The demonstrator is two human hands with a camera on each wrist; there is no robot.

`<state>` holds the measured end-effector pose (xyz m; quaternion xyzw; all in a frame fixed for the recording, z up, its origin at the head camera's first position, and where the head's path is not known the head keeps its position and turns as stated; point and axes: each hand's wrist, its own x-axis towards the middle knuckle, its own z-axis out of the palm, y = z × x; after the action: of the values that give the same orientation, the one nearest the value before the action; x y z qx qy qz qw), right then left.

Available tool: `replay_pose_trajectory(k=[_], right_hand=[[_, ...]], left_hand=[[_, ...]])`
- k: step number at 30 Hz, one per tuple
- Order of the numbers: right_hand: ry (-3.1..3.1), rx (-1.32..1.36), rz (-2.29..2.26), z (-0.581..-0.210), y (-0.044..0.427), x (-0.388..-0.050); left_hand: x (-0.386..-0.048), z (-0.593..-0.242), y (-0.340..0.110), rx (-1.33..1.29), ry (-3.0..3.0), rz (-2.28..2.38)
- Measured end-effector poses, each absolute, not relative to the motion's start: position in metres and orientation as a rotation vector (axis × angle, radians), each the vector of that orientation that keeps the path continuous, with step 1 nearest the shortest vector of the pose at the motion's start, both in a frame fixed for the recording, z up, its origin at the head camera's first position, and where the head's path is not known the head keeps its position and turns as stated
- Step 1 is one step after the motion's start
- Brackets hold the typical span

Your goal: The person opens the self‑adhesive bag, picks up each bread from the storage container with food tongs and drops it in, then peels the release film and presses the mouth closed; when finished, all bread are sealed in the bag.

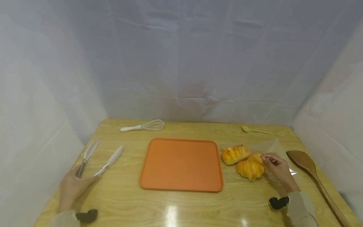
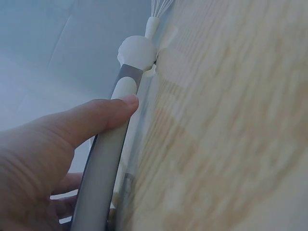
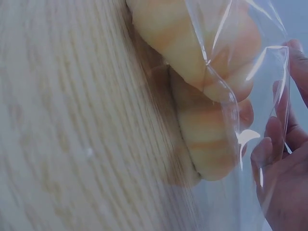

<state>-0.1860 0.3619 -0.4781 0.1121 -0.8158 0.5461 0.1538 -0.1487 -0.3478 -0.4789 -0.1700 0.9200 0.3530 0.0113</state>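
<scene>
On the left, my left hand (image 1: 72, 187) holds a pair of tongs (image 1: 114, 156), whose two arms are spread apart above the table. The thumb (image 2: 113, 113) lies along the grey and white handle in the left wrist view, with the other fingers partly hidden behind it. At the right, my right hand (image 1: 279, 171) pinches a clear plastic bag (image 3: 231, 103). Bread rolls with striped tops, among them a croissant-like roll (image 1: 250, 169) and a longer roll (image 1: 234, 154), lie in or under the film. Its exact opening is hard to make out.
An orange tray (image 1: 181, 164) lies mid-table between the hands. A white whisk (image 1: 141, 126) lies behind it to the left, and a small yellow spoon (image 1: 256, 130) back right. Along the right edge lies a long wooden spatula (image 1: 314, 176). White sheets (image 1: 181, 63) surround the table.
</scene>
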Motion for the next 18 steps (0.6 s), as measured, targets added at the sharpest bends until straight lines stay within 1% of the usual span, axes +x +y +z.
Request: replay_pose_trajectory(k=[8,13,15,18], right_hand=[[-2.384,0.319,1.585,-0.474,0.364,-0.186],[-2.400,0.361,1.495,-0.469,0.364,-0.190],[-2.426,0.373,1.423,-0.464,0.363,-0.192],[-2.471,0.403,1.347,-0.454,0.361,-0.197]], left_hand=[[-0.150,-0.475,-0.346,-0.540,2.844,1.049],[-0.149,-0.470,-0.341,-0.564,2.896,0.973],[-0.149,-0.468,-0.336,-0.545,2.982,0.961],[-0.150,-0.464,-0.322,-0.465,3.068,1.066]])
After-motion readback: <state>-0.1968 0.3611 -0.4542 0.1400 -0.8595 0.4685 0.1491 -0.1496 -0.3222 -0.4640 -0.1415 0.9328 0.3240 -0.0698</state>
